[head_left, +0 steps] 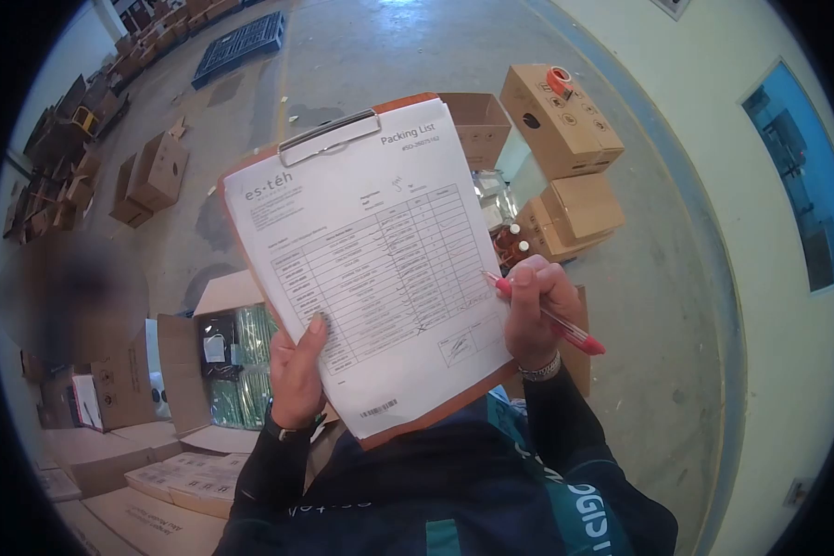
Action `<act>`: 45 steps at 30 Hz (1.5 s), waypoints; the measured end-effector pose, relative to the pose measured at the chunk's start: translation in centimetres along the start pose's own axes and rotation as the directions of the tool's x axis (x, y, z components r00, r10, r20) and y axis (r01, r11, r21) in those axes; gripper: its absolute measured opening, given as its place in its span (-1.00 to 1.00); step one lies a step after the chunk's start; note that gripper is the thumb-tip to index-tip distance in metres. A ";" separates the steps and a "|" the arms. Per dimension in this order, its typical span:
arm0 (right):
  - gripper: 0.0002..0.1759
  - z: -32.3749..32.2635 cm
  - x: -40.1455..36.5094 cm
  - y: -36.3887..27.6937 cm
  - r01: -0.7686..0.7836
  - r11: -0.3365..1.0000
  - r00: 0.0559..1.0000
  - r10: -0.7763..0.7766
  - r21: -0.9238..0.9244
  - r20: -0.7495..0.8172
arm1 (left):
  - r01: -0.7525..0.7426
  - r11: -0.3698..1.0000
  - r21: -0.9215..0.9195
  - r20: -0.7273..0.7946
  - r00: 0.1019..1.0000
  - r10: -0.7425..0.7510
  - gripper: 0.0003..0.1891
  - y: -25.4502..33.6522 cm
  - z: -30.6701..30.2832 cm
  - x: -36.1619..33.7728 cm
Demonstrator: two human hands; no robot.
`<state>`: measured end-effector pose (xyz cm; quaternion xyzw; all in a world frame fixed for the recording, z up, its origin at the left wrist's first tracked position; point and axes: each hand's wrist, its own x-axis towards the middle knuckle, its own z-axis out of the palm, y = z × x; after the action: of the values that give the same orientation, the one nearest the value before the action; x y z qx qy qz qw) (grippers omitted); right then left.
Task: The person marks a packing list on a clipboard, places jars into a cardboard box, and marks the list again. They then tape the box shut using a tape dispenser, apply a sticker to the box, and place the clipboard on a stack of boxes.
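A brown clipboard (417, 429) with a metal clip bears a white sheet (380, 269) headed "Packing List", with a printed table and handwritten marks. My left hand (296, 372) grips the board's lower left edge, its thumb lying on the paper. At the right edge of the sheet, my right hand (539, 313) holds a red pen (570, 332) between its fingers, the tip at the table's right side. The board is tilted slightly, and its clip is at the top.
On the left stands an open carton (183, 371) with green-wrapped packs (253, 394). Flat boxes (157, 521) lie at the lower left. At the right are cartons (565, 130), orange tape (560, 83) and bottles (512, 243). A blue pallet (239, 46) lies farther back.
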<state>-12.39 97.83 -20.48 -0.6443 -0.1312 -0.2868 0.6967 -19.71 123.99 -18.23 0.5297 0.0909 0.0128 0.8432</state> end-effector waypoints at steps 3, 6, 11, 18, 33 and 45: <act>-0.69 0.1 0.1 0.0 0.025 1.000 1.000 -0.024 -0.015 0.013 | 0.031 1.000 -0.001 0.017 0.999 -0.031 -0.58 0.2 -0.3 0.1; -0.69 0.3 0.0 0.1 0.037 0.999 0.999 -0.037 -0.008 0.017 | 0.012 1.000 -0.013 0.021 1.000 -0.011 -0.59 0.2 -0.3 0.1; -0.71 0.4 0.2 0.1 0.039 0.999 0.998 -0.040 0.010 0.038 | 0.015 1.000 0.002 0.017 1.000 -0.015 -0.60 0.4 -0.1 0.1; -0.72 0.7 0.4 0.2 0.028 1.000 0.997 -0.029 0.009 0.072 | 0.020 1.000 0.009 -0.024 1.000 -0.020 -0.60 0.3 -0.3 0.0; -0.72 3.5 -3.5 -0.9 0.083 0.995 0.929 -0.095 0.049 0.358 | -0.064 0.967 0.245 -0.261 0.957 0.129 -0.53 2.5 -5.3 0.1; -0.67 2.8 -1.5 0.3 -0.027 0.999 0.980 0.033 -0.032 0.197 | -0.054 0.986 0.158 -0.154 0.985 0.078 -0.59 2.1 -2.0 -0.8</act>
<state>-12.90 100.95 -21.15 -0.6817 -0.1858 -0.2126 0.6749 -20.65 126.61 -17.09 0.5929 0.1411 0.0761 0.7892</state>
